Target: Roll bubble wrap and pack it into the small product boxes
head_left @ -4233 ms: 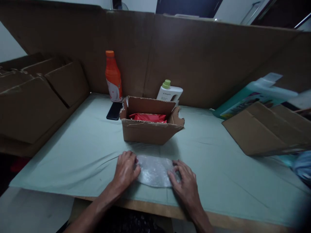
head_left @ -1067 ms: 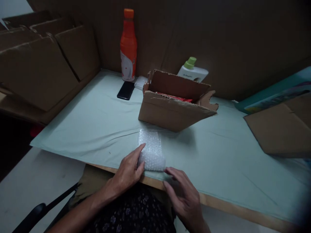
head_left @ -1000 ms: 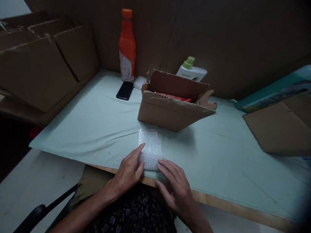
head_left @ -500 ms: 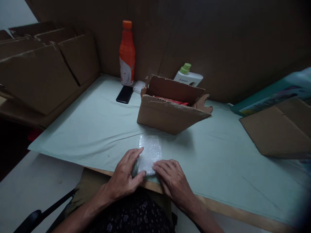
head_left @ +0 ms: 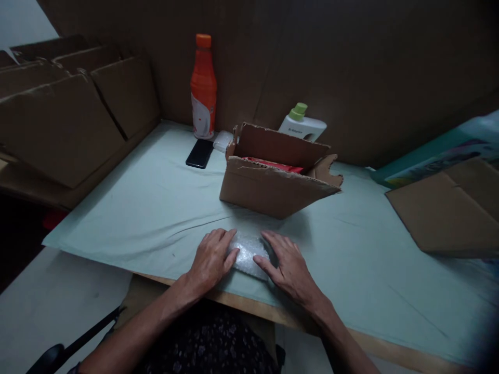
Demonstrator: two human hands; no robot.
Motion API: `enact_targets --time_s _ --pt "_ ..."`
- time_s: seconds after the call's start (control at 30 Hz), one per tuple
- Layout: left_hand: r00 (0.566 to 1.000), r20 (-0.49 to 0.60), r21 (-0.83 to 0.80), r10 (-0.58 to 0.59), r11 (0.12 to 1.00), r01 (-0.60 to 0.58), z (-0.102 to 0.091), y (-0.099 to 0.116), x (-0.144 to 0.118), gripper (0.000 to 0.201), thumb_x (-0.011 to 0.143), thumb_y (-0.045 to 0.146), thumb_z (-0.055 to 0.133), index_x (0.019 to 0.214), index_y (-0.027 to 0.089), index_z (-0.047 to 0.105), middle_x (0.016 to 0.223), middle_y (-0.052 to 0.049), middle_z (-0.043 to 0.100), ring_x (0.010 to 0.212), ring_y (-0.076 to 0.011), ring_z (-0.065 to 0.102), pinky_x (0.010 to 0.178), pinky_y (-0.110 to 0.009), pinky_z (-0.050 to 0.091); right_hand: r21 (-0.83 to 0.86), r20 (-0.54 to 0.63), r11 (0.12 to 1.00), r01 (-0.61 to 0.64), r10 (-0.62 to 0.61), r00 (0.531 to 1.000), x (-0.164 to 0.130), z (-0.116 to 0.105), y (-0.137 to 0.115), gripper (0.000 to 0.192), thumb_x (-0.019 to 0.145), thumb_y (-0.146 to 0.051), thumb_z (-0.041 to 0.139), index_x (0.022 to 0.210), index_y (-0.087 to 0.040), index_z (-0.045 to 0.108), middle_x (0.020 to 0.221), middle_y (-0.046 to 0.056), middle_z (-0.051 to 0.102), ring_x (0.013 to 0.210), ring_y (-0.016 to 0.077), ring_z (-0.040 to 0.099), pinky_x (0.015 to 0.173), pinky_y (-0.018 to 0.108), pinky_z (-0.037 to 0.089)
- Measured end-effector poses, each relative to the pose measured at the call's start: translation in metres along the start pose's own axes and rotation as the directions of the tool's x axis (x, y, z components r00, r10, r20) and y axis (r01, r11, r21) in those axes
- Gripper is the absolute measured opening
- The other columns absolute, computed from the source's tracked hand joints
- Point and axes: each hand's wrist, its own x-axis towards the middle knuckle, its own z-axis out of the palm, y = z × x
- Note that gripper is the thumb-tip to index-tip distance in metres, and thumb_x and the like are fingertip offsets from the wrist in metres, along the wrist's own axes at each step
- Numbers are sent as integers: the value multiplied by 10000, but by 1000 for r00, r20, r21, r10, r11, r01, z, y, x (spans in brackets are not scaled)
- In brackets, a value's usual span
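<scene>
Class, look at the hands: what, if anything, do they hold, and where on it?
Both hands press a bubble wrap piece flat on the table: left hand on its left edge, right hand on its right edge. Neither lifts it.

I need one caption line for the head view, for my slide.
Both hands, left hand and right hand, press a bubble wrap piece flat before an open cardboard box.

I am looking at what seems a small, makeshift packing station, dimly lit. Tall cardboard sheets are walling in a table draped in a pale green cloth, flattened cartons are leaning at the left, and an open cardboard box is sitting mid-table beside bottled household products.
</scene>
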Motion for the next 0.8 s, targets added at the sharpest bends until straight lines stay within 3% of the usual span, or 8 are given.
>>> enact_targets --time_s 0.07,0.17,0.3,0.43,0.53,0.67,0.73,0.8 --pt "1000 -4 39 -13 999 13 1 0 4 368 944 246 550 1308 190 550 1076 -95 654 992 -258 596 882 -429 515 -29 47 1000 7 -6 999 6 4 4 590 902 -564 594 1320 -148 600 1368 199 612 1245 354 561 1004 526 444" --pt "999 -32 -34 -34 999 33 -1 -1 3 381 940 273 556 1309 179 550 1098 -112 657 1017 -273 595 909 -466 509 37 80 999 13 -16 997 12 8 3 414 881 -506 634 1099 -157 675 1368 197 609 1262 354 547 1016 528 431" --pt "991 -24 -347 -130 931 114 -9 -1 -19 564 907 311 600 1434 193 437 1236 -128 643 1131 -260 604 985 -459 504 287 81 954 -92 71 994 3 7 -5 210 849 -396 669 932 -206 631 1050 87 720 977 257 649 880 405 493" --pt "950 125 -581 -286 755 303 -10 10 -46 807 854 305 643 1548 187 249 1378 -150 592 1191 -240 608 1041 -430 498 597 55 735 -323 364 930 -17 13 -22 285 812 -454 696 901 -218 564 966 50 697 830 196 645 728 289 511" --pt "934 242 -721 -265 594 355 -5 23 -50 810 838 312 649 1536 155 269 1371 -153 602 1176 -233 627 1039 -395 508 755 58 558 -344 466 883 -28 22 -37 368 794 -517 705 918 -222 524 1027 68 699 807 186 656 670 264 525" --pt "927 226 -764 -299 536 359 -10 31 -41 446 847 230 567 1283 142 549 1206 -110 694 1042 -209 680 917 -324 558 668 -59 712 -215 339 939 -36 17 -41 324 820 -468 702 1000 -222 592 1107 91 694 1021 242 658 876 334 537" --pt "945 147 -697 -293 647 310 -15 29 -37 424 840 163 529 1261 164 573 1173 -88 707 1021 -201 682 876 -304 561 591 -103 796 -132 237 966 -36 3 -36 414 863 -457 668 1200 -231 590 1226 110 669 1143 263 626 971 377 507" --pt "983 68 -574 -168 800 176 -19 26 -36 489 831 115 518 1313 190 560 1181 -83 705 1043 -208 674 893 -318 549 538 -90 841 -61 129 988 -35 -13 -32 608 873 -471 665 1407 -245 482 1378 128 598 1227 277 593 1006 404 495"
